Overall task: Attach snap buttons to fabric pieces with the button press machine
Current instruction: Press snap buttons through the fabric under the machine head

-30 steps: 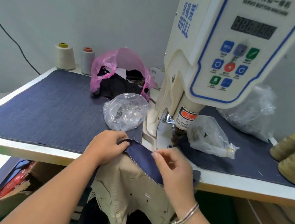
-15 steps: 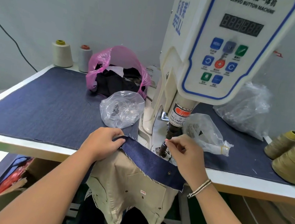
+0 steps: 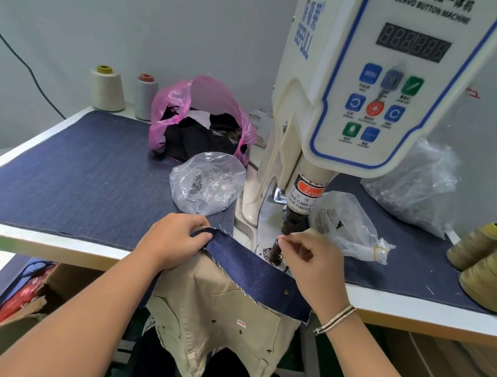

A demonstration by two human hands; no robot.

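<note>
**Right fingers load the die while the left holds the strip**

The right hand (image 3: 316,262) pinches something small at the top of the lower die post (image 3: 277,250), directly under the press machine (image 3: 342,105); the piece itself is too small to tell. The left hand (image 3: 172,241) grips the near end of the denim strip (image 3: 248,271), whose long axis runs from the left fingers toward the right wrist, just this side of the post. The strip must slide forward over the post, I judge. Beyond the left fingers a clear bag (image 3: 206,182) holds metal snaps; beyond the right, another bag (image 3: 350,225) holds more.
</note>
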